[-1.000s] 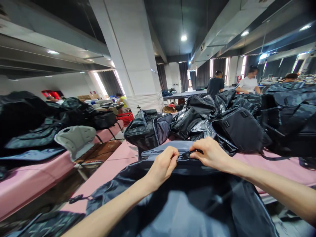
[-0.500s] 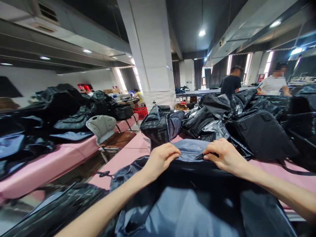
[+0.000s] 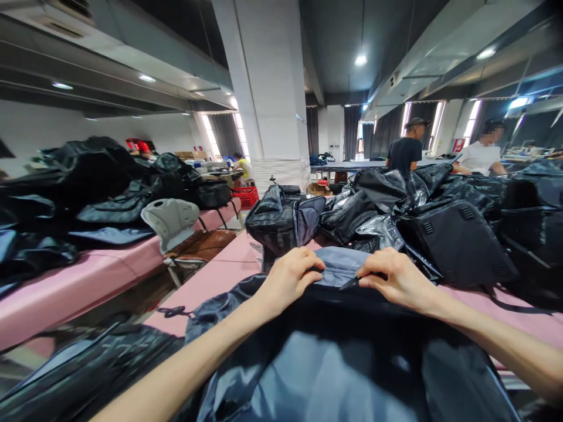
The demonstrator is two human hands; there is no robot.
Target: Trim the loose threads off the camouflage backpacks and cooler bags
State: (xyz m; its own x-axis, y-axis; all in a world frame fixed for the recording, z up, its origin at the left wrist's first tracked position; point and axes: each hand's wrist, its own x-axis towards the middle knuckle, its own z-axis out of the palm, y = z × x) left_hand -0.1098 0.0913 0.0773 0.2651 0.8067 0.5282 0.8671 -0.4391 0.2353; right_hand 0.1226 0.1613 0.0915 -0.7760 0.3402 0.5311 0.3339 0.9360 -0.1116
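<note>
A large dark bag (image 3: 308, 363) lies open in front of me, its grey-blue lining facing up. At its far edge, my left hand (image 3: 295, 272) is closed in a pinch on the bag's fabric rim. My right hand (image 3: 389, 275) is also closed, a short way to the right along that rim. From its fingertips sticks a small black pointed tool (image 3: 350, 283), mostly covered by the fingers, so its exact kind is unclear. Between both hands stretches a grey-blue fabric flap (image 3: 341, 264).
Beyond the bag, a boxy camouflage bag (image 3: 275, 225) and a heap of black bags (image 3: 460, 240) stand on the pink-covered table (image 3: 215, 264). Left are a grey chair (image 3: 171, 223) and another pink table (image 3: 118, 264) piled with bags. Two people (image 3: 404, 146) stand behind the heap.
My hands have drawn slightly closer together along the rim. Less of the black tool shows beside my right fingers. The surroundings have shifted slightly left in view.
</note>
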